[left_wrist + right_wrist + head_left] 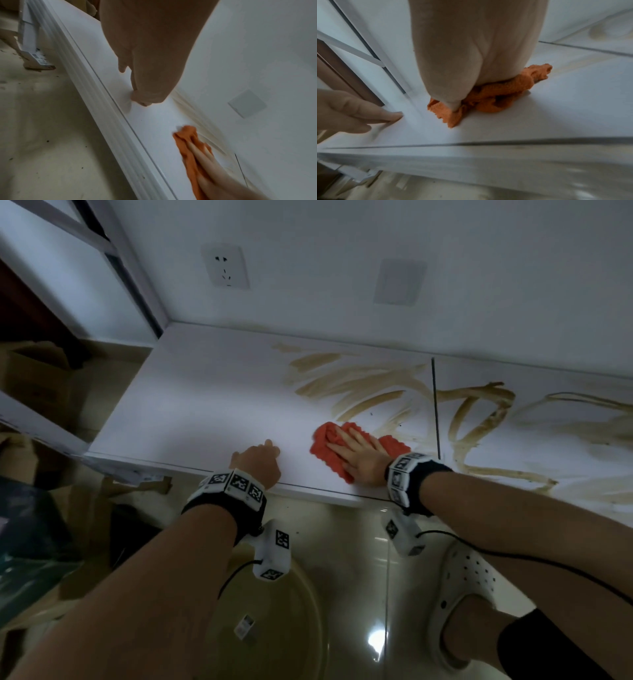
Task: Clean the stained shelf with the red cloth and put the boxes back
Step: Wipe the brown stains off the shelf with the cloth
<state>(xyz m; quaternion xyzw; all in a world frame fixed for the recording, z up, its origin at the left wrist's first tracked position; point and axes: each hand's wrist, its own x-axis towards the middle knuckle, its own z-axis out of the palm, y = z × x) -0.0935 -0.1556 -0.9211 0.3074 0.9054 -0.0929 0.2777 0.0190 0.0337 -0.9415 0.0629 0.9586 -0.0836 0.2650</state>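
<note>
Step in hand: wiping, I judge; the right hand [356, 455] lies flat on the crumpled red terry cloth [329, 453], pressing it onto the white laminate shelf [191, 405] near the front edge.
Right fingers: stretched straight [342, 436] across the cloth, gripping nothing, only pressing down.
Left hand: the left hand [257, 463] rests on the bare shelf just beside the cloth, on the thumb side of the right hand; its fingers are loosely curled with tips touching the board and hold nothing.
Cloth: bunched in folds, nubbly weave, poking out past the fingertips and on both sides of the palm.
Stain: brown smeared streaks [359, 385] lie beyond the right fingertips toward the wall and continue, thicker, on the adjoining white panel [548, 446] on the little-finger side, past a dark seam [435, 405].
Progress: early, by my estimate; most streaks remain.
Next move: push the cloth forward from the fingertips into the streaks, with firm pressure and overlapping strokes, then cross the seam.
Boxes: brown cardboard boxes [30, 378] sit on the floor well beyond the left hand, not yet returned.
</note>
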